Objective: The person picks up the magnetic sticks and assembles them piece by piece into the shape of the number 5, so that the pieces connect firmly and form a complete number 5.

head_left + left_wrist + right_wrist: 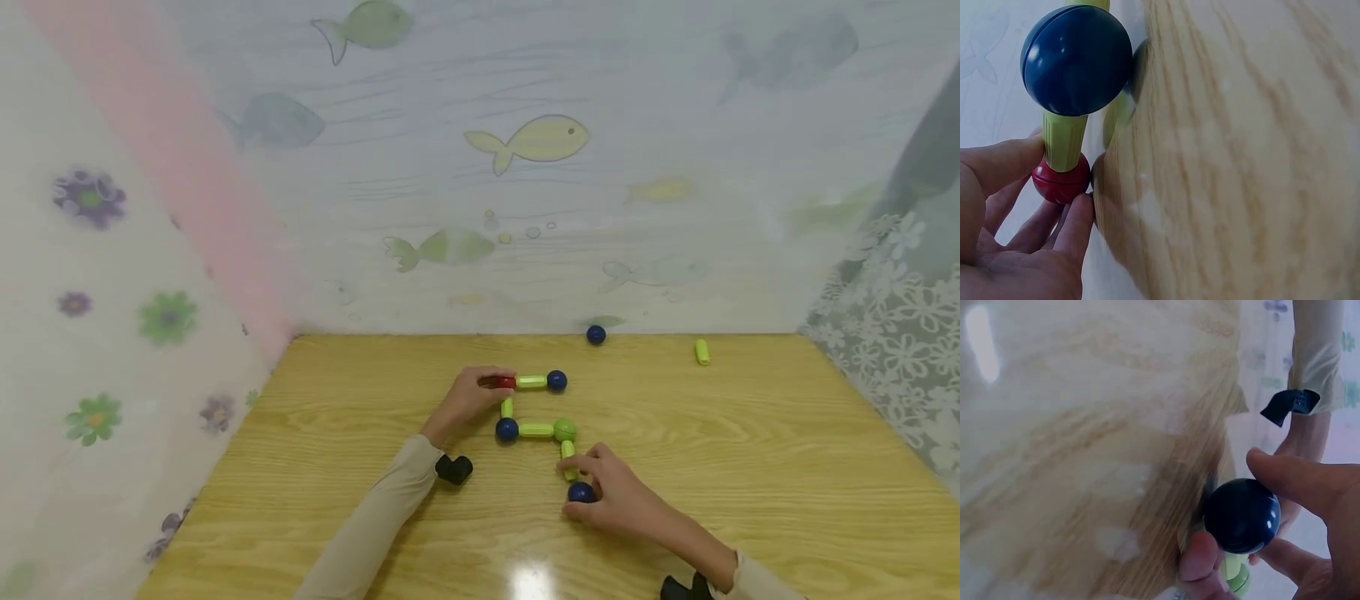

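Note:
A chain of balls and yellow-green rods lies on the table. The left hand point(468, 398) grips the red ball point(506, 382) at its upper left corner; in the left wrist view its fingers surround the red ball point(1061, 180), below a blue ball point(1077, 60). From red, one rod point(531, 382) runs to a blue ball point(557, 381), another down to a second blue ball point(507, 429). A rod point(536, 431) joins that to the green ball point(565, 430). The right hand point(618, 496) holds the lowest blue ball point(581, 492), index finger at the rod above; the right wrist view shows this ball point(1242, 516).
A loose blue ball point(596, 335) sits at the table's back edge, and a loose yellow-green rod point(702, 352) lies at the back right. Behind the wooden table point(337, 400) hangs a fish-patterned cloth point(420, 192). Black straps with cameras point(454, 469) are at both wrists.

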The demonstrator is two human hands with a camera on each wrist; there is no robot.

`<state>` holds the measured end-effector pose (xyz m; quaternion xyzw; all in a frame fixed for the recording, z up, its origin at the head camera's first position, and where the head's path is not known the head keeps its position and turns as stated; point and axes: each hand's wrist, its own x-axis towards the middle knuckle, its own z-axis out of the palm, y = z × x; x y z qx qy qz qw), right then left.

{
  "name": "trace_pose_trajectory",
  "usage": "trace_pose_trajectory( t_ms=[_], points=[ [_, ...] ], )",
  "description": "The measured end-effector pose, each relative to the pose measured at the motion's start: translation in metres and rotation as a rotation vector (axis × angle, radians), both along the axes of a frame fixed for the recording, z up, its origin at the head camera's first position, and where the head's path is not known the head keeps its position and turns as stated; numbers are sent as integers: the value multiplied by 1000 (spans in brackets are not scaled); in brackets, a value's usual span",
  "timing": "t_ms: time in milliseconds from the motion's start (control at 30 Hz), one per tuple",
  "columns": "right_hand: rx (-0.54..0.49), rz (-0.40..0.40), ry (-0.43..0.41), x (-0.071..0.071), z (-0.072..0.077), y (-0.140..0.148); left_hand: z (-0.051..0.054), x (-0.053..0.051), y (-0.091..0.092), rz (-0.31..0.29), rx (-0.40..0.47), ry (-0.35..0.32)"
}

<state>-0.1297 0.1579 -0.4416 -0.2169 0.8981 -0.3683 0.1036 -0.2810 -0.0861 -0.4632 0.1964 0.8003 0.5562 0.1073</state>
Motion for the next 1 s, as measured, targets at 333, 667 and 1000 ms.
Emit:
trace_pose_trajectory(
  t_ms=[333, 667, 1000],
  points=[
    [63, -10, 15, -7, 4, -8, 30, 20, 0, -23, 4, -2],
    [105, -132, 71, -3, 6, -13, 25, 16, -1, -19, 1, -5],
    [-46, -72, 59, -7, 11, 8, 3, 2, 1, 27, -42, -11]
  ],
)
